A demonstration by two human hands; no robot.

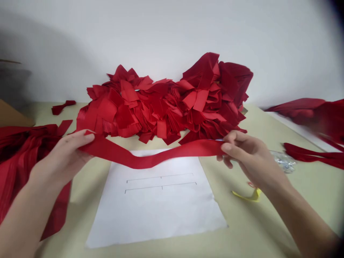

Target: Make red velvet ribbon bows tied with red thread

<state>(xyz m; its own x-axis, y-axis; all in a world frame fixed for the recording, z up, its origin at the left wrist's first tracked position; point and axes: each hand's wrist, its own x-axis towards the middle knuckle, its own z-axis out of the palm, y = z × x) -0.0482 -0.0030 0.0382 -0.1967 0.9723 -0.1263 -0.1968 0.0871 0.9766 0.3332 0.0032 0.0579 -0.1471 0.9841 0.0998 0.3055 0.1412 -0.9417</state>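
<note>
A strip of red ribbon (145,162) hangs between my two hands, sagging a little in the middle. My left hand (68,150) pinches its left end between thumb and fingers. At the other end, my right hand (242,152) grips the ribbon between thumb and forefinger, with the remaining fingers curled loosely. Below the ribbon lies a white paper sheet (158,218) with two drawn lines, each marked at its ends and middle. The ribbon covers part of the sheet's far edge.
A big heap of folded red ribbon pieces (161,111) stands against the wall. More ribbon strips (53,218) lie at left, others (309,111) at right. One small bow (63,106) sits far left. A yellow strip (248,196) and a clear plastic bag (285,162) are near my right hand.
</note>
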